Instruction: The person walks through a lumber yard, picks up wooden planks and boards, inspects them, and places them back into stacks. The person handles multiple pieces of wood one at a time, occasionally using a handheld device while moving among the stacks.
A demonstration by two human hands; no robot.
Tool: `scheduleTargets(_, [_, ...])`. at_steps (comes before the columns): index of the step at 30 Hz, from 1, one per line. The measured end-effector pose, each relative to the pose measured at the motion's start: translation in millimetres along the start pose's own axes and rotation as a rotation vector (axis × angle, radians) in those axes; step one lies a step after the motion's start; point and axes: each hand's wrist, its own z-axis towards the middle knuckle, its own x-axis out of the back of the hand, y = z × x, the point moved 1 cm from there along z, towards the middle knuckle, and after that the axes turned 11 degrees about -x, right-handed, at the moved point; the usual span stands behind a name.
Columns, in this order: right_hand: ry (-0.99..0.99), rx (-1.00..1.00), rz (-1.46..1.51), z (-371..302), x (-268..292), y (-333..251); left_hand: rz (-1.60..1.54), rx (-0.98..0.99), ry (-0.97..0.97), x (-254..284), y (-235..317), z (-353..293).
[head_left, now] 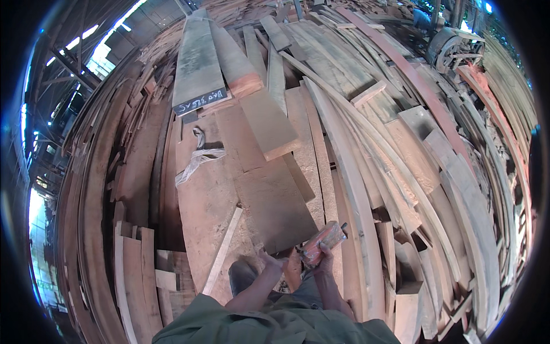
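Observation:
My right hand (324,259) is wrapped round a grimy, reddish, bottle-sized object (322,243) with a short dark stub at its upper right end. Its exact kind cannot be made out. Just left of it, my left hand (274,262) has its fingers apart at the near edge of a brown board (275,200); whether it touches the board is unclear. That board lies flat on a wider, dusty plank (206,212). Close to my left forearm, a narrow pale stick (223,249) rests slantwise on the plank.
A whitish torn strap (200,159) lies on the wide plank. Beyond it are a thick plank with a dark marked end (200,63) and a shorter board (269,123). Long planks (366,212) are heaped on both sides. A wheeled machine (452,49) stands far right.

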Motion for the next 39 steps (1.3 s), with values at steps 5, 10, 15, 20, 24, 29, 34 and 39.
scheduleTargets(5, [-0.002,0.014,-0.029,-6.1,16.7,-30.5,0.091,0.245,-0.167,15.2,4.1,17.0])
scheduleTargets(10, [0.07,0.009,-0.089,-13.4,24.2,-49.6,0.75,0.056,-0.369,-17.2,4.1,36.5])
scheduleTargets(15, [0.088,-0.003,-0.176,-30.2,24.9,-76.4,0.793,0.229,-0.515,-53.8,-19.7,7.0])
scheduleTargets(20, [0.246,0.085,-0.083,-125.6,48.0,-98.1,0.894,0.299,-0.431,-66.1,-35.3,2.1])
scheduleTargets(24, [0.529,0.46,0.019,-231.2,77.2,-86.5,0.951,0.29,-0.391,-57.8,-45.1,16.7])
scheduleTargets(29, [0.669,0.789,0.324,-312.0,129.3,-25.9,0.951,0.317,-0.396,-53.3,-55.1,21.6])
scheduleTargets(34, [0.622,0.816,0.465,-322.2,180.8,42.0,1.014,0.247,-0.41,-66.7,-61.4,11.8])
scheduleTargets(39, [0.657,0.788,0.502,-301.3,204.1,73.0,1.038,0.262,-0.445,-80.3,-71.2,3.8])
